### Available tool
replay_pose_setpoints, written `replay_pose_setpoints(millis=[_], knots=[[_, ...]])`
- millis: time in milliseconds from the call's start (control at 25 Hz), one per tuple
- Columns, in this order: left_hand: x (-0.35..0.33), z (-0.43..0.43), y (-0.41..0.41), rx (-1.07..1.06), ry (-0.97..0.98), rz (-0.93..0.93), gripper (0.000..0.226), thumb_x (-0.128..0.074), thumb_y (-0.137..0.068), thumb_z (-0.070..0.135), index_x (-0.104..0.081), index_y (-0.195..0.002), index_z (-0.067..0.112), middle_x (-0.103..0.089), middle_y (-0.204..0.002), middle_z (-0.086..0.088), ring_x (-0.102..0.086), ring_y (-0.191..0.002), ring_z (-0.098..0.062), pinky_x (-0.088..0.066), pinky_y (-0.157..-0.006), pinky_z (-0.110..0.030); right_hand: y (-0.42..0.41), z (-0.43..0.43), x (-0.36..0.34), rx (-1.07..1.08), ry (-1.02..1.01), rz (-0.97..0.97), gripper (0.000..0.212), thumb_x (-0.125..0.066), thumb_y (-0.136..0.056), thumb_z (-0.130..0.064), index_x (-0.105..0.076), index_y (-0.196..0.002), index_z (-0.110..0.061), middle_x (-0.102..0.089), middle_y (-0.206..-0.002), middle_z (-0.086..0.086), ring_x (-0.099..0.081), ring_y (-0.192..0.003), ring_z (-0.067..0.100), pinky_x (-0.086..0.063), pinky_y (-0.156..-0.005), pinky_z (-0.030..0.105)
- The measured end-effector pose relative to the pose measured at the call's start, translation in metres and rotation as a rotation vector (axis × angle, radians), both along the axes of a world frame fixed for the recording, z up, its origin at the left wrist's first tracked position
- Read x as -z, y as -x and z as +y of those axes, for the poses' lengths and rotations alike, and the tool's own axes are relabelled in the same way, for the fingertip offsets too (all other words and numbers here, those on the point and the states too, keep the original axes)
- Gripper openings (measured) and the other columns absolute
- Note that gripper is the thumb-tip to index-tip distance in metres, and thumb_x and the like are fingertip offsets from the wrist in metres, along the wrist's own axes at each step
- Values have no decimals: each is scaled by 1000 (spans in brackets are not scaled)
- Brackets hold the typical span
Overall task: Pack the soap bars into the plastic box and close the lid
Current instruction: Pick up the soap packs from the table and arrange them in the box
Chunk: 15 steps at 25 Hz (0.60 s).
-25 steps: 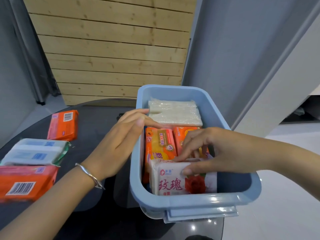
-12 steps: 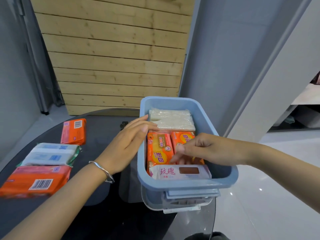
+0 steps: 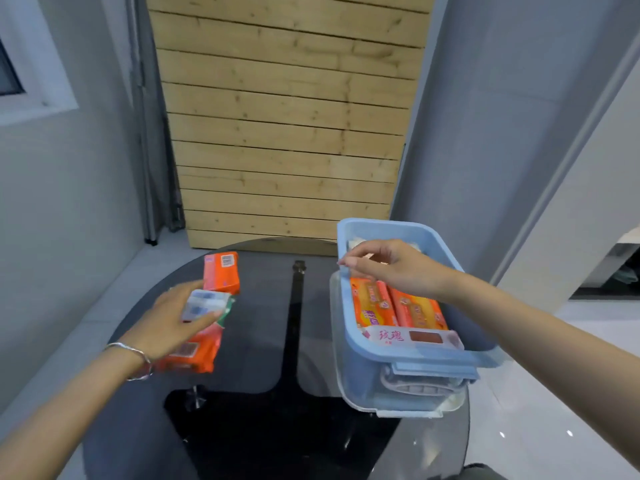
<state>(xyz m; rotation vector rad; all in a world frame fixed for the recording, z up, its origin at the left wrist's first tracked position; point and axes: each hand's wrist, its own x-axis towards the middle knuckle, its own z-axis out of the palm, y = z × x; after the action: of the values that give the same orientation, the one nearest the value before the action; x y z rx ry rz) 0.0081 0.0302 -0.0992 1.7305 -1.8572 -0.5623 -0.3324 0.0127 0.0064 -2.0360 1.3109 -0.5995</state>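
The light blue plastic box stands open on the right of the dark round table. Inside lie two orange soap packs, a white rose-printed pack along the near wall, and a pale pack at the back, mostly hidden by my right hand. That hand hovers over the box's left rim, fingers loosely curled and holding nothing. On the left, my left hand grips a white and blue soap pack between thumb and fingers. An orange pack lies beyond it and another orange pack under my palm.
A translucent lid with a blue latch sits under the box's near end, which overhangs the table's right edge. A wooden slat panel and grey walls stand behind the table. Pale floor lies to both sides.
My left hand left the box's side and reached left onto the white and blue pack. My right hand rose out of the box and let go of the rose pack, which lies flat.
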Motion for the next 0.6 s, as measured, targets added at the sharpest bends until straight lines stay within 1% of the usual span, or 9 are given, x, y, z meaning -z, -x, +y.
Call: replay_pose_setpoints(millis=[40,120,200,280,320,400,480,520,600], knots=[[8,0,-17,-32,-58,-61,53,-68,-80,34,-49,-128,22,-53,-132,0,-47,-124,-24,-40,-99,-32,-5,-1,2,5,44,16,24,-60,-90,-32,-73,-103,-16,-68,-98,3,-62,-87,17,-49,-80,24],[21,-3,-44,-78,-164,-141,63,-68,-80,38,-47,-132,9,-47,-141,-11,-44,-129,-27,-32,-109,-37,-17,-1,5,-9,79,34,23,-67,-85,-36,-73,-100,-19,-66,-96,10,-58,-81,15,-47,-74,18],[28,-10,-54,-74,-217,-172,62,-66,-77,48,-52,-124,11,-53,-131,-13,-50,-121,-29,-38,-104,-39,-26,-3,7,-23,78,47,24,-69,-80,-43,-74,-95,-24,-60,-86,11,-52,-72,7,-42,-65,14],[28,-19,-49,-108,-227,-66,60,-67,-70,56,-55,-117,22,-61,-119,-5,-59,-109,-25,-47,-94,-40,-32,-6,12,-22,79,49,30,-68,-73,-54,-74,-91,-31,-51,-78,3,-46,-64,3,-39,-61,14],[30,-25,-44,-151,-221,-14,66,-68,-63,60,-55,-117,24,-63,-118,-3,-61,-105,-23,-49,-91,-40,-33,-6,14,-11,80,39,33,-67,-69,-60,-74,-89,-35,-49,-76,-1,-45,-61,1,-38,-60,14],[35,-37,-31,-310,-236,-47,93,-64,-52,73,-45,-127,21,-57,-126,-7,-55,-113,-26,-46,-96,-43,-34,-6,15,12,74,27,37,-63,-65,-67,-73,-88,-39,-49,-77,-7,-47,-62,-2,-38,-63,15],[41,-48,-13,-427,-315,-216,121,-57,-48,83,-23,-142,16,-42,-137,-14,-40,-128,-32,-34,-104,-47,-33,-7,16,22,56,21,36,-63,-68,-66,-72,-90,-39,-52,-80,-9,-49,-68,-4,-38,-68,18],[43,-52,-6,-451,-343,-275,126,-56,-49,84,-14,-145,14,-37,-140,-16,-36,-130,-33,-29,-106,-48,-33,-7,17,22,49,16,33,-64,-71,-63,-73,-91,-38,-52,-80,-10,-49,-69,-4,-38,-69,19],[40,-55,5,-473,-314,-343,126,-58,-51,82,-11,-145,13,-38,-139,-19,-37,-129,-34,-29,-107,-48,-34,-7,16,19,39,19,26,-65,-76,-56,-73,-93,-37,-53,-82,-9,-51,-72,0,-38,-70,19]])
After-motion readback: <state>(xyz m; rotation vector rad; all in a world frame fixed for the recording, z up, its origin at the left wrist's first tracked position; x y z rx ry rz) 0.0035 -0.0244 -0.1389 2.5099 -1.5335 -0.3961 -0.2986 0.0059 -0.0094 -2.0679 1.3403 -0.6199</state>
